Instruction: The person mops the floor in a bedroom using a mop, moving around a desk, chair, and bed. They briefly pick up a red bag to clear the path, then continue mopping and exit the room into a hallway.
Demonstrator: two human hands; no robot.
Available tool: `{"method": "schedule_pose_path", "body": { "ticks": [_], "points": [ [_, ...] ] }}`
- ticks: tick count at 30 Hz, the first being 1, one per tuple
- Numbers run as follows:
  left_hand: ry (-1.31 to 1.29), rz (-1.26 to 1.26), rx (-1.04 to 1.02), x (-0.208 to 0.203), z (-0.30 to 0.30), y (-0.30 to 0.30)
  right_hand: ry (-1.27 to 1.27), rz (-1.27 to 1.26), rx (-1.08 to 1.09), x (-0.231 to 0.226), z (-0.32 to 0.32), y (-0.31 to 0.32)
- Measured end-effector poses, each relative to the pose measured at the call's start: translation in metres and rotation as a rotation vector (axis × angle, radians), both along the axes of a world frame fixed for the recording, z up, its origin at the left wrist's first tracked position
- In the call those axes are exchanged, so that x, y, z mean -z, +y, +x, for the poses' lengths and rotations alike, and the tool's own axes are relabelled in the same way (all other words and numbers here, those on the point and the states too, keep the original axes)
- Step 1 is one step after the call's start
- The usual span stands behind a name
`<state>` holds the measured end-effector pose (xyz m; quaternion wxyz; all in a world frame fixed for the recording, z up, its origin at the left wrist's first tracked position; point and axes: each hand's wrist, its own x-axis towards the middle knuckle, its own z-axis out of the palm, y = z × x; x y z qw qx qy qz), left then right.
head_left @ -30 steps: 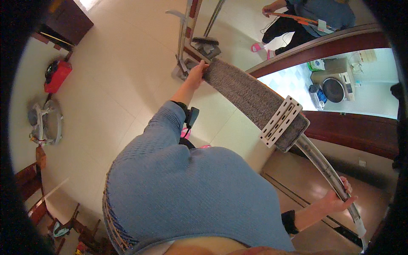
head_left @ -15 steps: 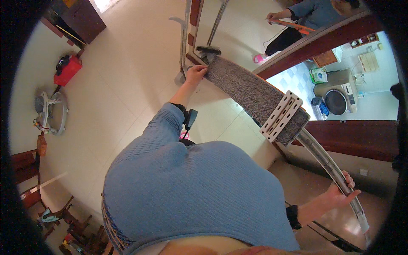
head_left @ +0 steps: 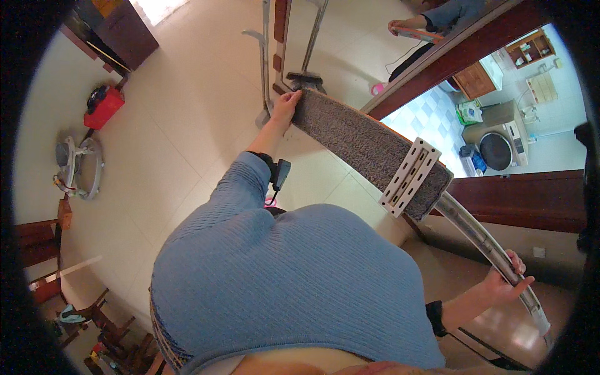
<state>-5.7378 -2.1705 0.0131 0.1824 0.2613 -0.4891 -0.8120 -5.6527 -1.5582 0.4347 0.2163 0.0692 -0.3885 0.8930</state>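
A flat mop stretches diagonally in front of me, its long grey fluffy pad (head_left: 356, 134) turned toward me. My left hand (head_left: 285, 108) is closed in a pinch on the pad's far left end. A white slotted bracket (head_left: 410, 177) lies across the pad near its other end. From there a silver metal pole (head_left: 472, 228) runs down to the right. My right hand (head_left: 504, 285) wraps round that pole near its lower end. The underside of the pad is mostly hidden from me.
A mirror (head_left: 350, 44) stands beyond the mop and reflects a broom and part of me. Another pole (head_left: 265, 62) leans by its edge. At right, a doorway shows a washing machine (head_left: 497, 150). On the left are a red box (head_left: 105, 107), a white round-framed walker (head_left: 84, 165) and wooden furniture.
The pad's far end and my left hand have shifted slightly left and up. The pole's lower end and my right hand have moved a little to the right. Both grips stay the same.
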Motion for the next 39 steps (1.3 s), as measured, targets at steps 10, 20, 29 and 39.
{"method": "schedule_pose_path", "body": {
  "ticks": [10,20,29,39],
  "points": [
    [0.076,0.083,-0.024,0.015,0.014,0.028,0.032,0.021,-0.013,0.0,0.018,0.012],
    [0.068,0.292,-0.118,0.034,-0.009,-0.009,0.021,0.04,0.064,-0.002,0.012,-0.009],
    [-0.141,-0.069,-0.08,0.034,-0.03,-0.016,-0.023,-0.056,0.023,-0.013,0.014,-0.022],
    [-0.687,-0.727,0.123,-0.043,0.005,-0.057,0.052,-0.198,0.035,0.032,0.013,-0.014]
  ]
}}
